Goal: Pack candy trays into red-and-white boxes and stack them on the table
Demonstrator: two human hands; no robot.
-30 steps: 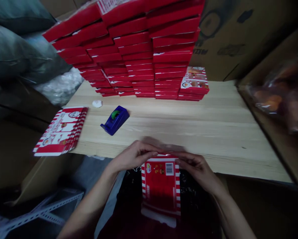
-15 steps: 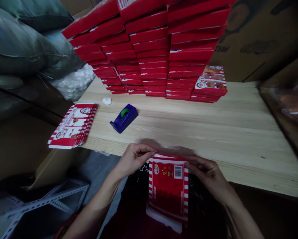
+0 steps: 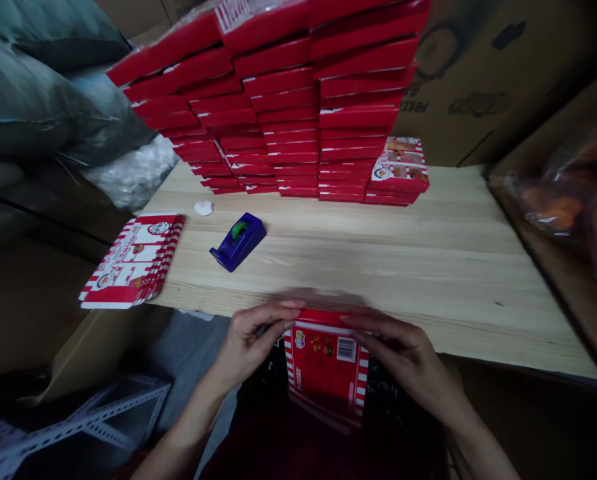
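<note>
A red cardboard box point(image 3: 326, 373) with white-striped sides and a barcode is held in front of my body, at the table's near edge. My left hand point(image 3: 261, 340) pinches its upper left corner between thumb and fingers. At the upper right corner, my right hand point(image 3: 396, 343) grips with the thumb on the barcode face and the fingers along the top edge. The top edge shows as a narrow red panel. The box's lower end is dark and blurred.
Stacked red boxes point(image 3: 288, 120) form a tall wall at the back of the wooden table point(image 3: 428, 267). A blue tape dispenser point(image 3: 238, 241) stands left of centre, near a crumpled white scrap point(image 3: 203, 209). Flat printed cartons point(image 3: 133, 260) lie at the left edge. Bagged orange items point(image 3: 553, 207) are at right.
The box has tilted, so its top panel now shows more and its face looks shorter. My right fingers have moved inward along the top edge. The whole view has shifted slightly.
</note>
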